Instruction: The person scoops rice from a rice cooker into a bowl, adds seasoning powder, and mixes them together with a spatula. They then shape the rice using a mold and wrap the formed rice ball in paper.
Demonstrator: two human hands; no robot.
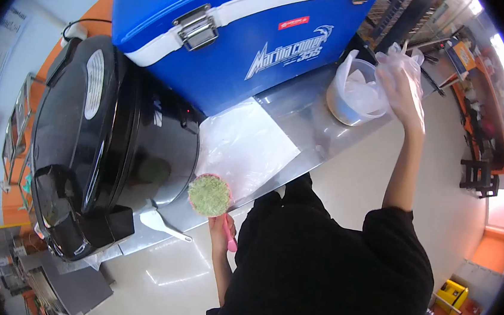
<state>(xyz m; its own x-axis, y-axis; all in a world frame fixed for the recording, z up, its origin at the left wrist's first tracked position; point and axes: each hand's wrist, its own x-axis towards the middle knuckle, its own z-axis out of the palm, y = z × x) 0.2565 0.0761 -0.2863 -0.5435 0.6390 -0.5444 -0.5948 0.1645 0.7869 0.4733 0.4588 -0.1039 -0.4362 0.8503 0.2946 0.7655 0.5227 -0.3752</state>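
Note:
In the head view, my left hand point(218, 225) is closed round the handle of a pink scoop point(230, 239) at the counter's front edge. A rounded heap of pale green, grainy food point(209, 195) fills the scoop and hides most of its bowl. My right hand point(400, 89) is raised at the upper right, covered in thin clear plastic that looks like a loose glove. Its fingers point away from me and seem spread, though the plastic blurs them. Beside it stands a translucent tub point(339, 105) with crumpled whitish plastic point(362, 92) inside.
A clear plastic sheet point(247, 145) lies flat on the metal counter point(305, 129). To the left is a large black rice cooker point(158, 131), with a white rice paddle point(159, 223) near its front. A blue cooler box point(230, 59) stands behind the sheet.

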